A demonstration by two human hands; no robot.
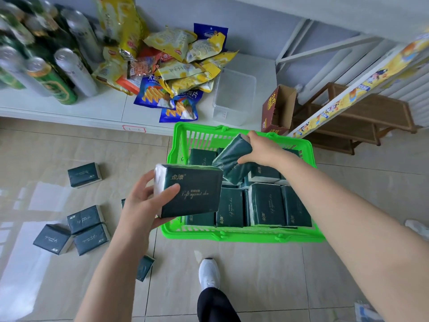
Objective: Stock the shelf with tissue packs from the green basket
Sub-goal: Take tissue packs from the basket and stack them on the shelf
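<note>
**You held a tissue pack in each hand, with the shelf just past the basket.**
Your left hand (144,201) was curled round the first pack (192,189), its long side running left to right, over the near-left corner of the green basket (243,237). Your right hand (260,149) pinched the second pack (232,154), tilted, over the far end and nearer the shelf (92,110). The shelf lay ahead of both hands. Snack bags (181,66), a clear tub (234,96) and cans (58,73) crowded it; the bare front strip looked the easiest landing. Loose packs (86,219) lay on the floor (255,275) to your left.

Snack bags (181,63) heaped beside probable beer cans (52,77); clear tub (234,96).
</note>
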